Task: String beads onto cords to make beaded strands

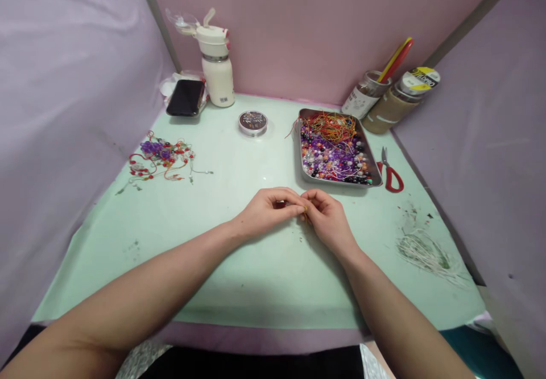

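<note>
The left hand (277,211) and the right hand (327,215) met at the fingertips, both pinched closed on a thin cord (305,210) between them, perhaps because so small a thing needed steadying from two sides. The bead tray (336,182) stood just beyond the right hand, probably for easy reach. The cord looked yellow-orange, mostly hidden.

2 side walls (482,94) and a bead tray (336,182) show a craft booth.
</note>
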Tool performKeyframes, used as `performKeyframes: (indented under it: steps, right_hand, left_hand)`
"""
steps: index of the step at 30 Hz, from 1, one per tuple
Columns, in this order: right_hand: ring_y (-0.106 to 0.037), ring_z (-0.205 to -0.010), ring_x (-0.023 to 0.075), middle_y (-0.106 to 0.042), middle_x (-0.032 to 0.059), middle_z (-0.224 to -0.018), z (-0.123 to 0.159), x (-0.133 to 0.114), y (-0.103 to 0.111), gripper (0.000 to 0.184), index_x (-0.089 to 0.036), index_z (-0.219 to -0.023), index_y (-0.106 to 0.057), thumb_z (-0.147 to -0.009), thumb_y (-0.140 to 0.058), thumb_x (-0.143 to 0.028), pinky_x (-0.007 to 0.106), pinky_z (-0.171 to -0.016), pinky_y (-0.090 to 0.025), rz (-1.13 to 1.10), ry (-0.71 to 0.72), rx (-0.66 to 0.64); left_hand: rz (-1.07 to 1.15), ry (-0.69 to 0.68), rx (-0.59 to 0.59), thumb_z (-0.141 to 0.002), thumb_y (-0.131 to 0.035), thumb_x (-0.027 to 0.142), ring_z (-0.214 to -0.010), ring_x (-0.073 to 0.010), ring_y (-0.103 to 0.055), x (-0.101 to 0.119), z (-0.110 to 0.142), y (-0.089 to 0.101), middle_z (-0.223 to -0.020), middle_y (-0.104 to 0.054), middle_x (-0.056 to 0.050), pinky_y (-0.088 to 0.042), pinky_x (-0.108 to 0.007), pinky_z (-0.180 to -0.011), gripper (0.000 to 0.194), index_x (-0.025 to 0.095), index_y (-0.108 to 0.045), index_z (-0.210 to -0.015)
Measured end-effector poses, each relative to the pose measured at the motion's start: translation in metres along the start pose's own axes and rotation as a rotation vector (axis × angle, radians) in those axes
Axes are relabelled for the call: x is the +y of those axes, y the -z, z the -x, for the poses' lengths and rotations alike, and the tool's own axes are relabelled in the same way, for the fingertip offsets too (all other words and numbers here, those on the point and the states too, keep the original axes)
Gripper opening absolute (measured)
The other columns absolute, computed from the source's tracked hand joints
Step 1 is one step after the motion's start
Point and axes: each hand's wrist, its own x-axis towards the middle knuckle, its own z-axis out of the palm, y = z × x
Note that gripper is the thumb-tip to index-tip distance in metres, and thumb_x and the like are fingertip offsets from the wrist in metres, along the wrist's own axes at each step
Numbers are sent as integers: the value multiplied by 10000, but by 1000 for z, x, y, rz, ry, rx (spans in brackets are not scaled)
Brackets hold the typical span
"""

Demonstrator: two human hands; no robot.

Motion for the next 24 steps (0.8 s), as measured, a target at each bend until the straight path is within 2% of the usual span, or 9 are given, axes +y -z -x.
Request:
performKeyframes:
  steps: [4, 6, 8, 11, 15, 19, 24]
  right_hand:
    - [-567, -797, 164, -631, 40, -903, 0, 2, 3, 183, -204, -948, -599, -862, -589, -365, 305, -736, -452, 108, 116, 209]
    - [-572, -872, 178, -620, 55, -970, 0, 0, 4, 182, -209, -982, -590, -875, -576, -356, 327, -802, -456, 110, 164, 279]
    - [-585, -871, 179, -619, 47, -946, 1, -1, 3, 174, -217, -984, -580, -891, -558, -362, 335, -817, -465, 65, 171, 256]
    - [-609, -835, 170, -633, 34, -933, 3, 0, -1, 189, -231, -996, -553, -901, -547, -395, 331, -800, -489, -66, 122, 124]
    - [-547, -625, 127, -618, -4, -792, 3, 0, -6, 240, -229, -1000, -504, -906, -525, -450, 279, -621, -469, -195, -2, -40]
    - [-472, -588, 107, -545, -38, -694, 3, -4, -6, 188, -223, -935, -518, -893, -553, -402, 238, -552, -382, -144, -4, 8]
    - [-498, -644, 119, -581, -11, -774, 2, -3, -6, 133, -215, -866, -547, -845, -605, -332, 245, -584, -399, -40, 85, 91]
  left_hand:
    - [-98, 65, 162, -774, -667, 240, -820, -157, -641, -3, -3, 2, -867, -724, -70, -502, -299, -784, 107, 150, -724, -779]
    - [-148, 69, 209, -771, -671, 251, -816, -158, -638, -5, -4, 2, -865, -725, -69, -496, -298, -776, 114, 151, -726, -780]
    - [-185, 52, 228, -776, -668, 254, -822, -160, -640, -7, -5, 2, -871, -726, -69, -495, -297, -773, 114, 157, -728, -784]
    - [-202, 6, 220, -788, -660, 252, -842, -163, -648, -10, -4, 2, -895, -725, -72, -502, -298, -779, 114, 163, -730, -804]
    - [-234, -43, 200, -801, -650, 227, -859, -159, -650, -13, -3, 2, -916, -717, -73, -504, -300, -800, 101, 168, -727, -831]
    - [-286, -49, 188, -805, -651, 219, -878, -156, -641, -14, -3, 2, -932, -715, -70, -493, -304, -822, 99, 169, -726, -846]
    - [-286, -20, 186, -797, -624, 208, -876, -160, -642, -12, -3, -1, -956, -716, -75, -497, -305, -801, 124, 164, -724, -856]
